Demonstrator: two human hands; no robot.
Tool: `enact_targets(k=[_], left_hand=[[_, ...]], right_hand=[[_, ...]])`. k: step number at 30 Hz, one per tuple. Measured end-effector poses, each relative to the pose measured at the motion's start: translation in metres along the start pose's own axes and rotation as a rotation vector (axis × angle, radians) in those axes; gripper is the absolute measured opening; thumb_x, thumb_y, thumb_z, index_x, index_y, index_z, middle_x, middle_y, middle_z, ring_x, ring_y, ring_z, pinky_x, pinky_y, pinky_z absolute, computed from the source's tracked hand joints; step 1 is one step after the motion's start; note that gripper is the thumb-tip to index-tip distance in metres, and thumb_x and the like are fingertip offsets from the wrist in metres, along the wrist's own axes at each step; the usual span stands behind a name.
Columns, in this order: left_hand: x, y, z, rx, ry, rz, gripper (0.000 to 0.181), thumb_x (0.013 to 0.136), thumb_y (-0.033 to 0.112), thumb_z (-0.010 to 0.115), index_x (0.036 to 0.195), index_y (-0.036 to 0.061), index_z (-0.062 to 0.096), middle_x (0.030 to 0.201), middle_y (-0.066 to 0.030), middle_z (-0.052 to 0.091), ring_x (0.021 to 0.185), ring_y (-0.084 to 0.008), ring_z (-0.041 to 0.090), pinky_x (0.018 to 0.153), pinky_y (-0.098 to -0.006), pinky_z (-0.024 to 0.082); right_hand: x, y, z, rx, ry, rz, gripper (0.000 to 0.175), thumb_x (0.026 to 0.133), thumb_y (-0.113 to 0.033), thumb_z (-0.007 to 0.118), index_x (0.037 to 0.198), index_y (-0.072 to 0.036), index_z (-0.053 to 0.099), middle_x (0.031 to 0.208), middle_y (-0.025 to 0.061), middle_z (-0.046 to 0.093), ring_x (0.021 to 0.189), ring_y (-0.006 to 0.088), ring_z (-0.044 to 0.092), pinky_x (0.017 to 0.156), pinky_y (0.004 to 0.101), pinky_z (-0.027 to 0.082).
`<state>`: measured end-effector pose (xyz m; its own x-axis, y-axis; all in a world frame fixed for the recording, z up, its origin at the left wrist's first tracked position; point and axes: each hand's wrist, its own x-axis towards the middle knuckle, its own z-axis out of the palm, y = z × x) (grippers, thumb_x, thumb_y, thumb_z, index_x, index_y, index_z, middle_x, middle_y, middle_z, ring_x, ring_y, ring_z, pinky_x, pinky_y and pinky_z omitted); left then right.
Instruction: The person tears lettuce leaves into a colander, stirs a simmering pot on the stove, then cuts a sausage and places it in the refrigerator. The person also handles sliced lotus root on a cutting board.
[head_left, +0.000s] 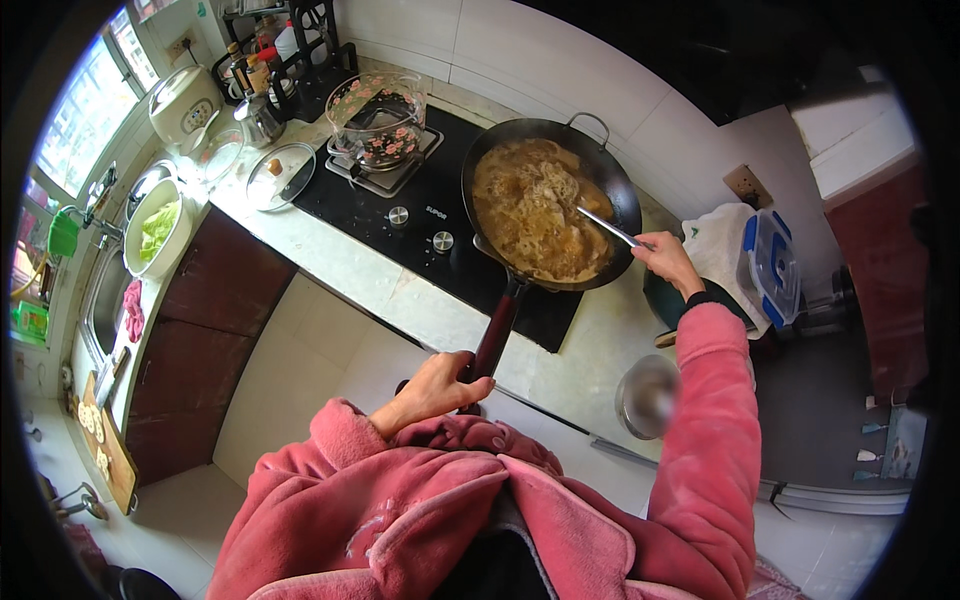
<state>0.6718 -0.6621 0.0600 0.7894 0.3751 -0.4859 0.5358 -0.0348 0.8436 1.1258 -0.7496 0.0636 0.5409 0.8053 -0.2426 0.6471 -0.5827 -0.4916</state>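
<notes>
A dark wok (626, 187) stands on the right side of the black gas hob (360, 202), filled with brown, bubbling broth and stringy food (540, 202). My left hand (442, 386) is around the end of the wok's dark red handle (495, 337). In my right hand (667, 259) is a metal utensil (604, 225); its lower end is hidden in the food, so its kind cannot be told. Left of the wok, a flowered glass pot (386, 142) sits on the other burner.
A glass lid (281, 176) lies beside the hob. Farther left are a bowl of leafy greens (154, 232), a rice cooker (184, 109) and a sink (105, 300). A cutting board (120, 465) bears sliced food. A metal bowl (646, 397) and blue-edged plastic lid (772, 266) are at right.
</notes>
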Motion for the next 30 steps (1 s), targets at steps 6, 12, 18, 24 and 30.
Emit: enact_targets(k=[6,12,18,24,30], left_hand=[[-0.002,-0.001,0.0,-0.004,0.007,0.01,0.04,0.088,0.033,0.064,0.099,-0.0049,0.065,0.071,-0.0123,0.063,0.066,-0.0201,0.062,0.061,-0.0362,0.048],[0.002,-0.007,0.003,-0.01,0.01,0.023,0.04,0.088,0.033,0.064,0.099,-0.0052,0.065,0.071,-0.0127,0.064,0.065,-0.021,0.063,0.061,-0.0365,0.049],[0.004,-0.011,0.005,-0.024,0.019,0.031,0.04,0.088,0.033,0.064,0.099,-0.0056,0.065,0.071,-0.0128,0.064,0.065,-0.0208,0.063,0.061,-0.0362,0.049],[0.003,-0.011,0.006,-0.024,0.025,0.038,0.039,0.088,0.033,0.064,0.098,-0.0047,0.065,0.07,-0.0121,0.064,0.065,-0.0201,0.061,0.061,-0.0364,0.048],[0.002,-0.01,0.005,-0.05,0.025,0.058,0.038,0.089,0.033,0.064,0.098,-0.0041,0.065,0.07,-0.0115,0.063,0.064,-0.0197,0.06,0.06,-0.0372,0.047]], right_hand=[[-0.022,-0.012,-0.011,-0.283,0.177,-0.151,0.028,0.087,-0.025,0.068,0.112,-0.013,0.073,0.095,0.0165,0.072,0.091,0.0361,0.068,0.079,0.0419,0.053],[-0.057,-0.044,-0.043,-0.508,0.242,-0.16,0.028,0.088,-0.028,0.068,0.114,-0.018,0.073,0.094,0.0182,0.072,0.09,0.0392,0.068,0.079,0.0467,0.053],[-0.078,-0.061,-0.071,-0.627,0.296,-0.153,0.03,0.088,-0.028,0.068,0.116,-0.018,0.072,0.093,0.0188,0.071,0.091,0.0403,0.067,0.078,0.0485,0.053],[-0.085,-0.073,-0.098,-0.806,0.286,0.0,0.03,0.087,-0.025,0.068,0.114,-0.013,0.072,0.102,0.019,0.071,0.097,0.0398,0.067,0.082,0.0486,0.053],[-0.08,-0.074,-0.11,-0.842,0.152,0.052,0.029,0.083,-0.027,0.071,0.107,-0.01,0.075,0.098,0.0188,0.072,0.095,0.0383,0.068,0.082,0.0475,0.053]])
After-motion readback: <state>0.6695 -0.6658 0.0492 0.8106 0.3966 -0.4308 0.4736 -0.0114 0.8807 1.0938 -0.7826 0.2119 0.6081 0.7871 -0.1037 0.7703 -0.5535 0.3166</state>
